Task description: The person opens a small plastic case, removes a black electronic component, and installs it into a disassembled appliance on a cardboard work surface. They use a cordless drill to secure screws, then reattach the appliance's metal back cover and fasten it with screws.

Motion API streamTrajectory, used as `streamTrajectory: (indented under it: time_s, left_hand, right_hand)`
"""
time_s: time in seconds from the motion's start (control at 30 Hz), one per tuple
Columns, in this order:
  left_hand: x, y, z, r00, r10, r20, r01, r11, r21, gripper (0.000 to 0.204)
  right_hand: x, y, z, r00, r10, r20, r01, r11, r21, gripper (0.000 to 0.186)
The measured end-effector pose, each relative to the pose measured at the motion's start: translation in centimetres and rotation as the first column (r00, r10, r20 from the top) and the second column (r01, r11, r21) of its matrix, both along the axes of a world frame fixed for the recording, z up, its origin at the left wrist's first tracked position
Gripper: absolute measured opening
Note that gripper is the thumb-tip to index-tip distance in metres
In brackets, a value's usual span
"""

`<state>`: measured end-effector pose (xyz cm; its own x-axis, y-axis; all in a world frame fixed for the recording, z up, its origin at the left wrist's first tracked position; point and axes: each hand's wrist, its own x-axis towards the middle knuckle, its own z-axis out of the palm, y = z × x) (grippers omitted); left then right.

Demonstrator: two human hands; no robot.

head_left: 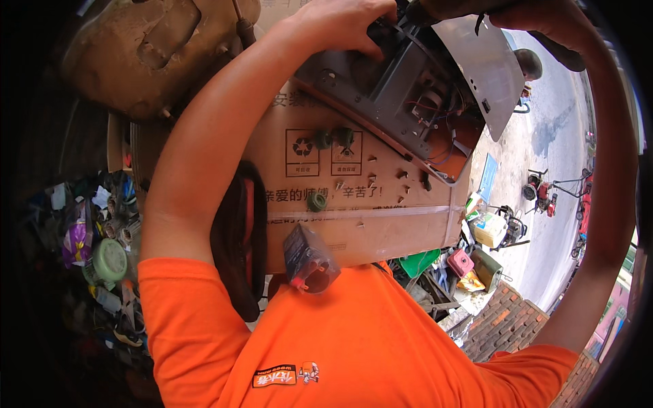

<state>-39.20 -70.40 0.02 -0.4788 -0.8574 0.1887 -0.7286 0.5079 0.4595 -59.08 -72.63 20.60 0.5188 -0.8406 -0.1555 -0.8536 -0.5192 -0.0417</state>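
Observation:
A dark metal casing (367, 109) lies tilted on the cardboard box, with thin wires and a small round part inside. My left hand (354, 27) is at its far edge, thumb bent down into it and fingers curled on the metal; its fingertips are partly cut off. At the top right, my right hand (544, 20) is closed around a dark tool (561, 51) shaped like a cordless drill, pointing left over the casing. The picture's edge cuts the tool off. A pale metal panel (479, 61) stands out from the casing's right side.
On the cardboard box (408, 234) are small screws, green rings (317, 201) and a clear plastic box (309, 262) near my chest. A long black object (238, 238) lies left. Beyond are a brown tank (149, 54), mixed rubbish (109, 262), a red wheeled machine (541, 190) and another person (527, 64).

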Motion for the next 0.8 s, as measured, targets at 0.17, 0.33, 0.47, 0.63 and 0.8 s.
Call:
streamTrajectory:
  time_s: [0.17, 0.33, 0.47, 0.63, 0.8]
  left_hand:
    - [-0.3, 0.4, 1.3, 1.0, -0.011, -0.008, 0.012, 0.999, 0.05, 0.062]
    - [-0.4, -0.5, -2.8, 0.987, 0.116, 0.113, -0.093, 0.978, -0.189, 0.077]
    - [-0.9, -0.6, -3.5, 0.985, 0.134, 0.106, -0.093, 0.941, -0.326, 0.079]
    - [-0.7, -0.7, -4.0, 0.99, 0.116, 0.074, -0.075, 0.907, -0.414, 0.071]
    - [-0.4, 0.6, -2.4, 0.992, 0.062, 0.109, -0.001, 0.874, -0.486, 0.051]
  right_hand:
    - [-3.7, 0.0, 2.1, 0.978, -0.133, 0.161, 0.108, 0.981, 0.158, 0.042]
    - [-16.9, 1.7, 2.5, 0.975, 0.011, 0.222, -0.023, 0.998, 0.053, 0.036]
    - [-25.1, 12.0, -1.1, 0.858, -0.335, 0.389, 0.317, 0.942, 0.11, 0.043]
    - [-31.6, 24.1, -9.5, 0.648, -0.472, 0.598, 0.475, 0.864, 0.167, 0.052]
    - [-32.1, 32.3, -16.1, 0.371, -0.571, 0.732, 0.598, 0.751, 0.282, 0.06]
